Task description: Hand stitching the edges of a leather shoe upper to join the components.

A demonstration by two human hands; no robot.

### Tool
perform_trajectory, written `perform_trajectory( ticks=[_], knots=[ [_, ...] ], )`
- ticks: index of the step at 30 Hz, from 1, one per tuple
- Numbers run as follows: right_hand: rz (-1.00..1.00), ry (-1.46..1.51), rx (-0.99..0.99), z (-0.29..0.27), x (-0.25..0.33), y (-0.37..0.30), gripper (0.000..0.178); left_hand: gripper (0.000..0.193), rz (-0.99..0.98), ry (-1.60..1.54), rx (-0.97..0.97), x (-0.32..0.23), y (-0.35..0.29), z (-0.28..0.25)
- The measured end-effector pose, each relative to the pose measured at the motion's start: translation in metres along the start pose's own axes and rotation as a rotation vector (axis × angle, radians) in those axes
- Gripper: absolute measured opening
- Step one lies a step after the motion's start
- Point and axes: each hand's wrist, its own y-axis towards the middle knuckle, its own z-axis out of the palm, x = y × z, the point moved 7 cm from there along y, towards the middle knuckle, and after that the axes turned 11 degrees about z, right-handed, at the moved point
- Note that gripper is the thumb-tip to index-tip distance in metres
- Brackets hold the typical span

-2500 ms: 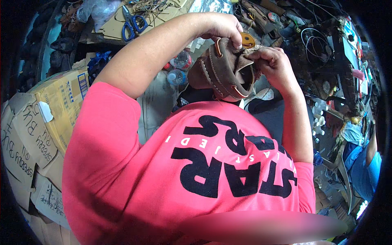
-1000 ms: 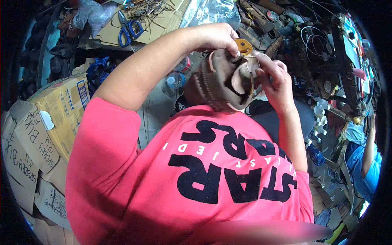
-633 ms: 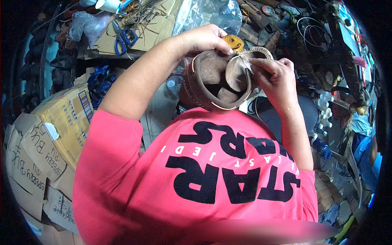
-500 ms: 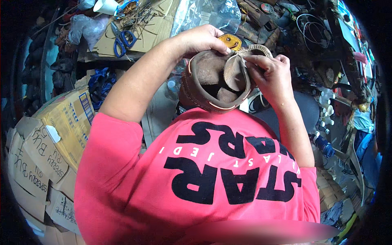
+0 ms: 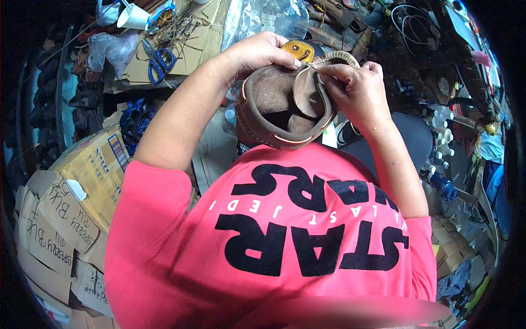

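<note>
A brown leather shoe is held up in front of my chest, its opening facing me. Pale lacing runs along its collar, and a loose brown flap folds into the opening. My left hand grips the far left rim, thumb on top, beside a yellow-orange piece with small dark marks. At the far right of the rim, my right hand has thumb and fingers pinched where a thin pale lace meets the edge. A pale ribbed band arches behind these fingers. The exact fingertip contact is partly hidden.
Blue-handled scissors lie on cardboard at the far left, near thin brown strips and a white cup. Clear plastic lies beyond my hands. Boxes stand left; small white bottles and a coiled cable are right.
Both hands and the shoe have shifted slightly left in the picture, as have the scissors and cardboard behind. The grip on the shoe looks the same.
</note>
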Motion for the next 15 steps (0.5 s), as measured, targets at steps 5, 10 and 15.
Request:
perform_trajectory(
  ticks=[5,10,15],
  knots=[
    [-0.015,-0.017,-0.053,0.002,0.003,0.001,0.013,0.031,0.019,0.098,0.017,-0.001,0.001,0.001],
    [-0.061,-0.059,-0.115,0.012,0.003,0.004,0.011,0.031,0.100,0.240,0.018,-0.006,0.003,0.002],
    [-0.074,-0.015,-0.082,0.009,-0.001,0.000,0.024,0.027,0.190,0.793,0.020,-0.035,-0.001,0.011]
  ],
)
